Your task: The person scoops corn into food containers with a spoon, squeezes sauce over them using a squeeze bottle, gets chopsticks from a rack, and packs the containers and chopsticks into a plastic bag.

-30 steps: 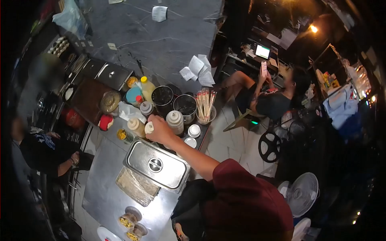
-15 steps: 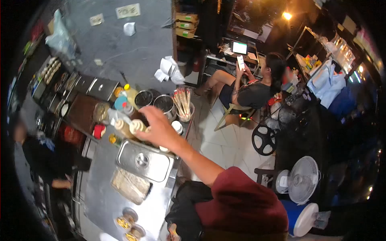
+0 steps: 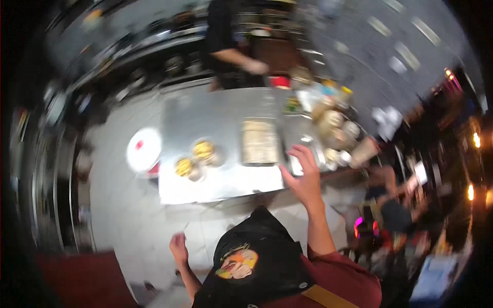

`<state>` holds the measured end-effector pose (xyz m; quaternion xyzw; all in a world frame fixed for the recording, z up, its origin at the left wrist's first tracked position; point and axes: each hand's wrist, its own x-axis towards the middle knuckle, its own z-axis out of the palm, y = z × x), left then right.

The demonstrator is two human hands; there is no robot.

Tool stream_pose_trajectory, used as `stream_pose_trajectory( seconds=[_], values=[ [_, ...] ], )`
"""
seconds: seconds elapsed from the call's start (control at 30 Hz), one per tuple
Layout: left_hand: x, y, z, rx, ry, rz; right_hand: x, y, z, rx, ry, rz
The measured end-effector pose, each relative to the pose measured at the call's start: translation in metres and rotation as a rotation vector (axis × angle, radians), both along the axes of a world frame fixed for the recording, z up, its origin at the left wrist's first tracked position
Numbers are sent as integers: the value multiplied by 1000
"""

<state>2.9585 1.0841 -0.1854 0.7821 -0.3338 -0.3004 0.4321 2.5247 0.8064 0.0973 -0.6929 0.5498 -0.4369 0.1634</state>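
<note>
My right hand (image 3: 304,177) is raised over the near edge of the steel table (image 3: 200,110), fingers apart and nothing in them. Just beyond it lies a lidded steel pan (image 3: 306,137), partly hidden by the fingers. Left of the pan sits a wrapped rectangular tray (image 3: 260,141). My left hand (image 3: 178,249) hangs low over the floor, blurred, touching nothing visible. Two cups with yellow pieces, one (image 3: 204,150) and another (image 3: 184,167), stand on the table's left part.
Squeeze bottles (image 3: 334,119) crowd the table's right end. A round white lid (image 3: 144,150) is at the left edge. Across the table a co-worker's hand (image 3: 255,66) shows. A seated person holds a phone (image 3: 421,173) at right. A dark red surface (image 3: 84,280) lies lower left.
The view has swung left toward the table. My right hand, earlier at a squeeze bottle and then opening above the bottles, is now near the pan. My left hand has come into view.
</note>
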Motion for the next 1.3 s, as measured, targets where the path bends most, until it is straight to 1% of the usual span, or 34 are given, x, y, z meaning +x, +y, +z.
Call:
stream_pose_trajectory(
  seconds=[0.03, 0.07, 0.1, 0.17, 0.23, 0.3, 0.37, 0.43, 0.47, 0.5, 0.53, 0.57, 0.6, 0.63, 0.67, 0.7, 0.73, 0.77, 0.8, 0.87, 0.9, 0.93, 1.0, 1.03, 1.1, 1.13, 1.17, 1.23, 1.27, 1.3],
  values=[
    [-4, 3, 38, 54, -44, 89, 20, 7, 2, 3, 33, 81],
    [-4, 10, 61, 52, -135, 185, 39, 12, -9, 27, 80, 170],
    [2, 18, 73, -16, -120, 276, 57, 16, -22, 48, 132, 235],
    [16, 32, 94, -134, -151, 365, 86, 21, -43, 84, 176, 381],
    [26, 44, 109, -130, -204, 453, 112, 25, -59, 172, 209, 485],
    [39, 56, 109, -122, -235, 518, 134, 27, -76, 308, 243, 559],
    [48, 66, 101, -108, -247, 581, 152, 25, -99, 322, 350, 628],
    [56, 72, 88, -75, -302, 557, 176, 23, -113, 339, 427, 708],
    [61, 80, 87, -53, -341, 580, 187, 20, -124, 338, 422, 753],
    [59, 75, 100, 10, -350, 614, 201, 17, -132, 392, 416, 791],
    [62, 81, 91, 7, -293, 622, 218, 14, -144, 349, 451, 858],
    [63, 83, 91, 21, -302, 624, 233, 8, -161, 261, 406, 968],
    [60, 84, 95, 103, -242, 639, 247, 2, -176, 285, 405, 1030],
    [61, 89, 79, 36, -250, 643, 268, -12, -194, 252, 462, 1153],
    [59, 85, 88, 42, -205, 704, 293, -27, -210, 311, 501, 1265],
    [57, 81, 92, 5, -115, 838, 318, -39, -222, 366, 481, 1361],
    [53, 82, 105, -1, -169, 895, 344, -37, -208, 567, 531, 1365],
    [53, 88, 121, -8, -228, 910, 372, -42, -212, 538, 567, 1451],
    [49, 98, 134, -15, -384, 1045, 402, -44, -208, 497, 594, 1566],
    [42, 120, 159, -5, -706, 1238, 451, -47, -200, 408, 643, 1743],
    [33, 137, 170, 29, -762, 1394, 478, -48, -199, 361, 673, 1826],
    [18, 153, 199, 45, -852, 1518, 503, -42, -194, 340, 740, 1837],
    [-17, 191, 255, 242, -1162, 1772, 557, -34, -191, 244, 854, 1894],
    [-44, 218, 266, 445, -1269, 1869, 577, -26, -188, 187, 906, 1917],
    [-98, 258, 289, 618, -1327, 2414, 606, 3, -170, 129, 886, 1967],
    [-122, 281, 298, 562, -1469, 2532, 617, 13, -179, 7, 824, 1995],
    [-147, 302, 304, 508, -1619, 2641, 623, 32, -178, 55, 807, 2025],
    [-197, 357, 277, 201, -1367, 2817, 626, 79, -170, 155, 771, 2077],
    [-213, 365, 275, -71, -1214, 2735, 628, 97, -180, 122, 760, 2153],
    [-215, 372, 263, 190, -1319, 2765, 625, 116, -179, 71, 797, 2227]
  ],
)
